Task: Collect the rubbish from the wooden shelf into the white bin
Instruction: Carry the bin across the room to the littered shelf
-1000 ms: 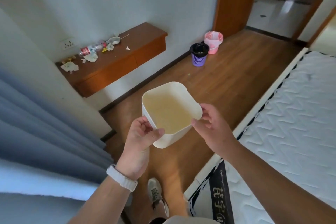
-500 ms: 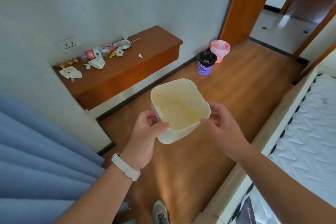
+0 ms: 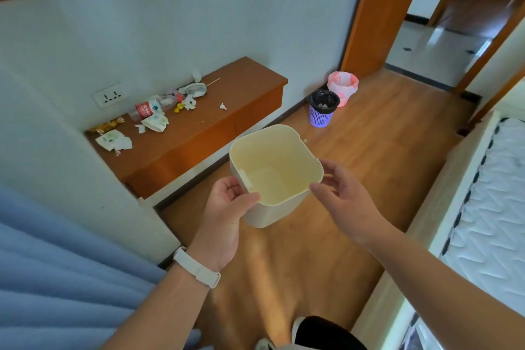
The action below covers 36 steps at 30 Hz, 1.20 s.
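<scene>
Head view. I see the white bin [image 3: 274,170] carried in mid-air over the wooden floor [image 3: 377,156], its square mouth tipped toward the camera and its depth axis running down and away; the inside shows bare cream walls and base, nothing in it. My left hand [image 3: 227,207] clamps the near-left rim, thumb hooked over the edge and fingers on the outer wall. My right hand [image 3: 341,199] pinches the near-right corner of the rim between thumb and fingers.

The wooden shelf [image 3: 199,133] is fixed to the wall ahead and to the left, its long axis running from the near left to the far right. Rubbish lies on its left half: a plastic bottle [image 3: 146,109] on its side along the wall, crumpled paper [image 3: 113,140] near the left end, scraps beside it.

Two further containers stand on the floor past the shelf's right end: a purple basket [image 3: 322,111] with a black liner, touching a pink bin [image 3: 342,86]; their contents I cannot tell.
</scene>
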{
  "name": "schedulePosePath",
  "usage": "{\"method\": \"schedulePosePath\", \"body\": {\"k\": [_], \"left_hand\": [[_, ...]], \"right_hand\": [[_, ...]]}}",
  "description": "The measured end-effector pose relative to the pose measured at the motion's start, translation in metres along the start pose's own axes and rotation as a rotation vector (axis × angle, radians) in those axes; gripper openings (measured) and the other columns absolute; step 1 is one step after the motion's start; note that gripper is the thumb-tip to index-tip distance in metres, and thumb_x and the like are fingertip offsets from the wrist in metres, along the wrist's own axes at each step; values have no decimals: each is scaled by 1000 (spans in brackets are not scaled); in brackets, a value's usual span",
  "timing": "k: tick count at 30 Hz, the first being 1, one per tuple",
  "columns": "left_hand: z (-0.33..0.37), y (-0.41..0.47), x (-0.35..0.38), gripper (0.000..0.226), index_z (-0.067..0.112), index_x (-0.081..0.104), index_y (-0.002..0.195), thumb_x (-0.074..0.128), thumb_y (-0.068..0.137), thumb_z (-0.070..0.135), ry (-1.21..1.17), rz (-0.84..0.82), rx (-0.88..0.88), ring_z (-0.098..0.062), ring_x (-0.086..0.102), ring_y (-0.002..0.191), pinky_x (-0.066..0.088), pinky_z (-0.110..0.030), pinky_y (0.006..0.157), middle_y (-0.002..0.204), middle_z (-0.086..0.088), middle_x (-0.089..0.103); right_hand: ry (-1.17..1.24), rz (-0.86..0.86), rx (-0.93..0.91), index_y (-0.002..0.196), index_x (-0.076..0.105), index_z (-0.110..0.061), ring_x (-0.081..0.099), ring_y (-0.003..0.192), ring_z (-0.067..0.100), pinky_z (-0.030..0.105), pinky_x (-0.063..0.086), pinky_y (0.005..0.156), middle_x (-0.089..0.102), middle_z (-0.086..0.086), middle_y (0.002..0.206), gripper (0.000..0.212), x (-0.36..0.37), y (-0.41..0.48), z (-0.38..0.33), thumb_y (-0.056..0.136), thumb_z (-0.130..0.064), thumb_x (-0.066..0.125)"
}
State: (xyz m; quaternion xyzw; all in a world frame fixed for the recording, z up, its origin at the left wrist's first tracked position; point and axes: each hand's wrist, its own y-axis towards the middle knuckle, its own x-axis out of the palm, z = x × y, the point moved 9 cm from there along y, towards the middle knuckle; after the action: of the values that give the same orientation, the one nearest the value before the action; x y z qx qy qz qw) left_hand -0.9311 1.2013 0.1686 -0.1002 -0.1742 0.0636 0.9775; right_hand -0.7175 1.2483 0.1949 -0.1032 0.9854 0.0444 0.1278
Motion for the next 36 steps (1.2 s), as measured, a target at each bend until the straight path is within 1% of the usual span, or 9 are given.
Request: {"method": "schedulePosePath", "body": {"k": [3,8,14,17,19,21,25,28,36], "left_hand": [[1,13,0,72,12,55,122,85,58,25,10,6,4,-26,65,109,55,-31,88,112,-12,69],[-4,45,6,63,11,58,115,83,57,22,21,35,5,-24,66,103,57,-33,88,103,-8,72],[-5,106,23,68,6,55,121,81,59,17,45,91,-28,-43,56,123,46,-53,107,125,-27,61],[-4,147,45,70,9,55,120,82,56,20,72,105,-40,-33,64,115,54,-41,91,119,-19,66],[-2,177,67,71,10,55,119,82,55,22,91,94,-35,-22,70,102,57,-28,77,109,-11,72],[-1,207,93,70,10,56,117,82,53,22,98,73,-42,-16,73,92,57,-23,70,101,-5,76],[-1,255,146,71,13,54,117,82,53,23,126,37,-49,-14,73,90,57,-21,69,97,0,76],[-4,283,176,72,13,54,116,82,51,25,149,43,-47,-12,73,89,57,-22,68,94,3,76],[-9,328,209,71,10,54,117,80,52,23,174,63,-65,-13,73,87,57,-22,68,91,3,76]], "right_hand": [[-16,-25,-9,116,52,-51,60,112,-2,13,50,84,63,-30,118,33,1,13,0,95,-27,62],[23,-39,-15,119,53,-45,61,112,-1,13,49,84,65,-20,121,37,-7,42,12,95,-17,63],[72,-89,-1,118,54,-49,60,113,0,15,49,85,65,-20,121,40,-27,104,35,94,-19,64],[87,-87,8,113,53,-57,60,112,-4,10,48,82,64,-30,117,38,-52,144,42,90,-30,64],[101,-67,21,118,52,-52,59,112,-4,11,49,83,63,-30,117,37,-76,170,52,87,-35,64],[112,-48,41,123,53,-45,59,112,-3,16,51,84,64,-24,120,39,-105,193,65,90,-30,66],[150,-26,47,116,55,-44,62,106,-1,18,51,80,63,-17,121,36,-155,232,79,88,-26,66],[156,-24,54,112,54,-46,63,103,-1,16,51,78,64,-19,117,35,-186,260,86,81,-33,65],[187,-23,67,111,55,-45,63,101,0,16,51,78,65,-26,111,34,-223,296,107,81,-32,65]]}}
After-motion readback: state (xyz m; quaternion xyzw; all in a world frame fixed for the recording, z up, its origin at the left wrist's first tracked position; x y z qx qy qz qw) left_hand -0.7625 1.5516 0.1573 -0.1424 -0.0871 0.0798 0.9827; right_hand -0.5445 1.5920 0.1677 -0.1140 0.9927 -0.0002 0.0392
